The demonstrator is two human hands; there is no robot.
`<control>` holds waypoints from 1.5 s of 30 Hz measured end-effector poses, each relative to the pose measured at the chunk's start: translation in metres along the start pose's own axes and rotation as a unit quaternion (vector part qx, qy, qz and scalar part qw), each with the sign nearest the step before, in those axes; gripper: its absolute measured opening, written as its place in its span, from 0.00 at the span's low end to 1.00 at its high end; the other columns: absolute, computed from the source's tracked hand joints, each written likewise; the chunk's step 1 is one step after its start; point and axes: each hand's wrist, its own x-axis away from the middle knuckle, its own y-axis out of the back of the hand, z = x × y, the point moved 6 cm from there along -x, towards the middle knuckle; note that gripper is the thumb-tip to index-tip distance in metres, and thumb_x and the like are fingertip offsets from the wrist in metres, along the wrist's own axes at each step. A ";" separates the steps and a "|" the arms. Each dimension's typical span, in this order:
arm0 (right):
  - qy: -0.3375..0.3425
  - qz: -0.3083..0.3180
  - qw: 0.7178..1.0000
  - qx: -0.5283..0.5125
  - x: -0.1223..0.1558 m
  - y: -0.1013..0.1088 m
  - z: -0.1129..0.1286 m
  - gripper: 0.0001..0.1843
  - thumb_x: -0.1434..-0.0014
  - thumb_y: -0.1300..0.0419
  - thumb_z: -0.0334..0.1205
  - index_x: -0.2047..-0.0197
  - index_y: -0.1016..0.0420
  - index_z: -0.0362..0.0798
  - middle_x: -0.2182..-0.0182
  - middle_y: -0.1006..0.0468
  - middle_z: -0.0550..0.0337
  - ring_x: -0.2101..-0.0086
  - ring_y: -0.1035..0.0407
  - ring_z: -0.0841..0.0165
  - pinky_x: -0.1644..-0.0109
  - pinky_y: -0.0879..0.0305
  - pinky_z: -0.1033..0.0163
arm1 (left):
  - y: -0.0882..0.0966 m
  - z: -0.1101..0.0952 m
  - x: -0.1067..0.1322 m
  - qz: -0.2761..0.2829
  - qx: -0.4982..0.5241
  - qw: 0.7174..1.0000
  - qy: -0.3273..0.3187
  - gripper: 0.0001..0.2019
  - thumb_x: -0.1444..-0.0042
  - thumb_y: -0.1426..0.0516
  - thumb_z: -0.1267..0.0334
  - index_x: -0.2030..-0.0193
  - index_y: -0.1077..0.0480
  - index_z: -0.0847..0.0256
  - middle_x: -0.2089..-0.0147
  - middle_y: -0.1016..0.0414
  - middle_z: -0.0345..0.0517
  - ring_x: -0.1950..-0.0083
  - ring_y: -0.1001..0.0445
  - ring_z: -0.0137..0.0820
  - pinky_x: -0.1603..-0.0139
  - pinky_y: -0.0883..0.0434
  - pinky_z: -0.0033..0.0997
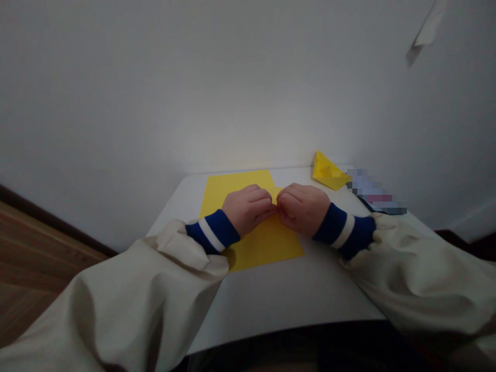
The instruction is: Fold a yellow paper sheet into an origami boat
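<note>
Yellow paper (pixel 267 248) lies flat on the white table, partly covered by my hands. My left hand (pixel 248 209) has its fingers pressed together over the paper, thumb and fingertips pinching at its middle. Close against it, nearly fingertip to fingertip, my right hand (pixel 302 206) is curled closed and pinches at the same spot. The pinched part is mostly hidden by the fingers. More yellow paper shows beyond the left hand; whether it is a separate sheet I cannot tell.
At the back right of the white table (pixel 287 299) stands a folded yellow paper piece (pixel 328 171). Beside it lies a flat, blurred-out object (pixel 374 191) with a dark edge. A white wall (pixel 248 93) rises behind the table. Wooden boards (pixel 34 268) show at the left.
</note>
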 end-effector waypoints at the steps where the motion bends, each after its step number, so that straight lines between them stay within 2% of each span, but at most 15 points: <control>1: 0.004 0.000 1.000 0.003 0.000 0.000 0.000 0.10 0.45 0.51 0.35 0.73 0.32 0.45 0.76 0.28 0.57 0.73 0.39 0.69 0.72 0.50 0.63 | 0.000 -0.001 0.000 0.003 0.004 1.000 -0.004 0.11 0.40 0.48 0.61 0.72 0.31 0.61 0.70 0.27 0.42 0.69 0.33 0.28 0.69 0.36 0.27; 5: -0.001 0.008 1.000 0.000 0.000 -0.001 -0.001 0.09 0.46 0.51 0.35 0.73 0.32 0.45 0.76 0.28 0.57 0.74 0.39 0.69 0.73 0.51 0.64 | 0.001 -0.001 -0.001 -0.006 0.032 0.999 -0.005 0.10 0.40 0.48 0.63 0.72 0.31 0.61 0.70 0.27 0.43 0.67 0.33 0.28 0.66 0.35 0.27; 13: -0.084 0.041 0.996 -0.011 0.009 -0.009 -0.023 0.05 0.51 0.49 0.33 0.71 0.32 0.46 0.73 0.26 0.56 0.71 0.35 0.68 0.70 0.46 0.64 | 0.005 0.005 0.007 -0.067 0.074 0.994 0.034 0.07 0.43 0.45 0.65 0.72 0.33 0.61 0.71 0.30 0.42 0.67 0.32 0.28 0.64 0.34 0.28; 19: -0.160 0.053 0.986 -0.005 0.021 -0.015 -0.044 0.05 0.49 0.48 0.34 0.70 0.31 0.46 0.71 0.25 0.55 0.67 0.33 0.66 0.66 0.42 0.63 | 0.003 0.014 0.017 -0.083 0.070 0.988 0.111 0.05 0.42 0.46 0.66 0.69 0.33 0.61 0.67 0.30 0.43 0.63 0.32 0.29 0.61 0.33 0.30; 27: -0.230 0.039 0.972 0.025 0.032 -0.016 -0.064 0.06 0.48 0.48 0.37 0.69 0.31 0.47 0.70 0.25 0.56 0.67 0.32 0.65 0.66 0.41 0.62 | 0.005 0.027 0.024 -0.125 0.046 0.977 0.166 0.04 0.43 0.49 0.68 0.69 0.38 0.60 0.68 0.35 0.43 0.65 0.35 0.31 0.63 0.35 0.32; 31: -0.250 0.032 0.968 0.011 0.034 -0.017 -0.068 0.04 0.49 0.47 0.37 0.70 0.32 0.48 0.71 0.25 0.57 0.69 0.32 0.65 0.68 0.41 0.62 | 0.006 0.032 0.028 -0.154 0.040 0.971 0.179 0.04 0.43 0.50 0.68 0.69 0.41 0.60 0.68 0.37 0.43 0.65 0.37 0.31 0.65 0.35 0.32; 38: -0.262 0.025 0.965 -0.015 0.036 -0.017 -0.070 0.03 0.50 0.46 0.36 0.71 0.33 0.48 0.73 0.27 0.58 0.72 0.34 0.67 0.70 0.42 0.62 | 0.006 0.034 0.029 -0.159 0.033 0.970 0.181 0.04 0.42 0.51 0.68 0.68 0.42 0.59 0.68 0.38 0.43 0.65 0.38 0.31 0.64 0.35 0.34; 45: -0.292 0.052 0.955 -0.007 0.035 -0.015 -0.069 0.03 0.50 0.46 0.36 0.71 0.32 0.48 0.73 0.27 0.58 0.73 0.34 0.67 0.71 0.44 0.62 | 0.004 0.036 0.030 -0.167 0.033 0.968 0.187 0.04 0.42 0.51 0.67 0.68 0.42 0.59 0.68 0.39 0.42 0.66 0.39 0.31 0.66 0.36 0.33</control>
